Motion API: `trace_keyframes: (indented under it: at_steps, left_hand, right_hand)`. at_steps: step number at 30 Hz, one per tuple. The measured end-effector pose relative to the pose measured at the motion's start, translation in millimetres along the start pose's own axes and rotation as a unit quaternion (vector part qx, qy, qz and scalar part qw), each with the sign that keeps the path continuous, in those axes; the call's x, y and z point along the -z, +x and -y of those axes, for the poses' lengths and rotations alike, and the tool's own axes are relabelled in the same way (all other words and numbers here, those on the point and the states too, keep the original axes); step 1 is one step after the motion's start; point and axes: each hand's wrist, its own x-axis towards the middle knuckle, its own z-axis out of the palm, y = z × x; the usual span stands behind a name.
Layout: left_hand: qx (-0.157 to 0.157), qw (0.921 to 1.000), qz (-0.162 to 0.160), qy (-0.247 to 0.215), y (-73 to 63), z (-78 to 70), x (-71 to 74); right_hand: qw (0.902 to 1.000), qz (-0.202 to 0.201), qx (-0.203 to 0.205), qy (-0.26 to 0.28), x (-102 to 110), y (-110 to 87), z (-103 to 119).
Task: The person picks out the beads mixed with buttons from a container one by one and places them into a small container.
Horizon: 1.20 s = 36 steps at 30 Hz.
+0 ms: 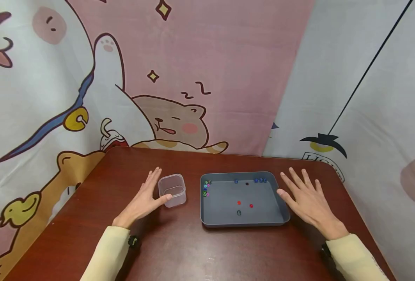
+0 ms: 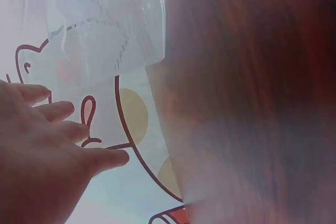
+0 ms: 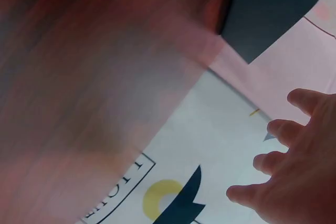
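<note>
In the lower left, the left hand (image 1: pixel 141 201), thumb spread from straight fingers, is beside a clear container (image 1: pixel 178 201). At lower center, a gray tray (image 1: pixel 225 208) of small beads (image 1: pixel 251 205) rests on the tabletop (image 1: pixel 179 246). At lower right, the right hand (image 1: pixel 311 203) spreads its fingers wide.

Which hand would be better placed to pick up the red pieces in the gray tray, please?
Probably the right hand: it is open at the right end of the gray tray, nearer the red pieces, while the left hand is by the clear container.
</note>
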Motion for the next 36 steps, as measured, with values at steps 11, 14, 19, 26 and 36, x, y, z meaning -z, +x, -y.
trace_keyframes:
  at_steps: [11, 14, 19, 26, 36]
  left_hand:
    - [0.006, 0.9992, 0.023, -0.031, 10.1, 1.2, -9.8]
    - [0.01, 0.999, 0.026, -0.035, 11.0, 2.3, -11.9]
    - [0.024, 0.9985, 0.034, -0.035, 12.0, 2.1, -13.8]
    - [0.026, 0.9983, 0.038, -0.036, 14.4, 0.9, -15.5]
    - [0.027, 0.9985, 0.031, -0.037, 14.7, 3.7, -18.4]
  right_hand:
    - [0.9997, 0.004, 0.021, 0.009, -4, 8.0, 19]
    - [0.9996, 0.007, 0.024, 0.012, -6, 10.1, 24]
    - [0.9993, 0.013, 0.032, 0.015, -10, 13.1, 33]
    - [0.9979, 0.018, 0.057, 0.026, -17, 15.8, 44]
    - [0.9956, 0.036, 0.079, 0.036, -25, 19.6, 55]
